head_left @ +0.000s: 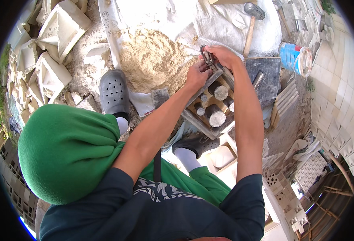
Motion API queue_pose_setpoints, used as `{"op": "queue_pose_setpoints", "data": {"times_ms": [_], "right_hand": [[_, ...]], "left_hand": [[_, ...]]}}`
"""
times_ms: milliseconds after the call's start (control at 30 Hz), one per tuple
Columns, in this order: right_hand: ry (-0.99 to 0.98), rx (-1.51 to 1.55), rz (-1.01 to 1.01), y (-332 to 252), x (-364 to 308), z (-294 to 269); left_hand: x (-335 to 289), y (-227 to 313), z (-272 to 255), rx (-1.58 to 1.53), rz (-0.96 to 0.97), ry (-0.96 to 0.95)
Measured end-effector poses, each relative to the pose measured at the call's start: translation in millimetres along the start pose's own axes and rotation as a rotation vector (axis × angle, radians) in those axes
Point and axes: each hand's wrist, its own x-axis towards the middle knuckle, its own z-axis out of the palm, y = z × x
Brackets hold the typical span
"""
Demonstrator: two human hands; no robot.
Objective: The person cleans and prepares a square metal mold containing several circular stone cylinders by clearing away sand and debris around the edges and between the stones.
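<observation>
Both my hands work at the far end of a metal block mould (209,108) that holds several grey cylinders. My left hand (197,74) grips the mould's upper frame edge. My right hand (222,55) is closed on a small metal ring clamp (206,55) at the mould's top corner. The mould stands between my feet in grey perforated clogs (114,93). Green trousers (66,150) cover my knees.
A heap of sand (153,60) lies on a white sack sheet (185,20) behind the mould. A hammer (251,22), a blue-and-white bucket (295,58), a dark square plate (265,74), and stacks of white cast blocks (52,52) surround me.
</observation>
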Motion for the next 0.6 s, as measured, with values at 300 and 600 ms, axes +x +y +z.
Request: {"op": "queue_pose_setpoints", "data": {"times_ms": [300,600], "right_hand": [[-0.016,0.192,-0.047,11.8,18.3,-16.5],[-0.161,0.323,-0.063,14.7,2.6,-15.1]], "left_hand": [[4.8,-3.9,4.4,-0.158,0.02,-0.017],[16.4,-14.7,2.6,-0.231,-0.067,0.096]]}}
